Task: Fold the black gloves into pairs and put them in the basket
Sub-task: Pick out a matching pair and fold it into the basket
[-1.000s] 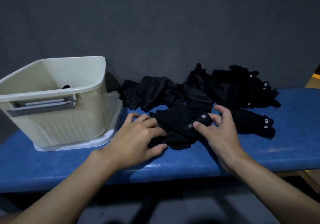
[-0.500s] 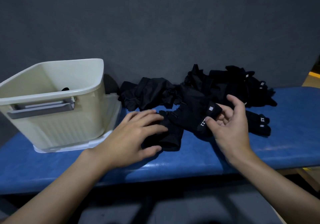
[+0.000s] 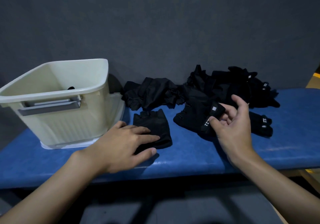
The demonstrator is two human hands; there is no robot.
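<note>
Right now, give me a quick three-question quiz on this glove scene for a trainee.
1. True or false: the left hand presses flat on a plain black fingerless glove on the blue padded bench.
2. The cream plastic basket stands on which side of the loose black glove pile? A left, B right, C in front.
3. Which hand pinches the black glove with white lettering?
Key: 1 true; 2 A; 3 the right hand.

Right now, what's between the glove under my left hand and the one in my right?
Head view: only a narrow strip of bare blue bench separates the flat glove from the held glove.
</note>
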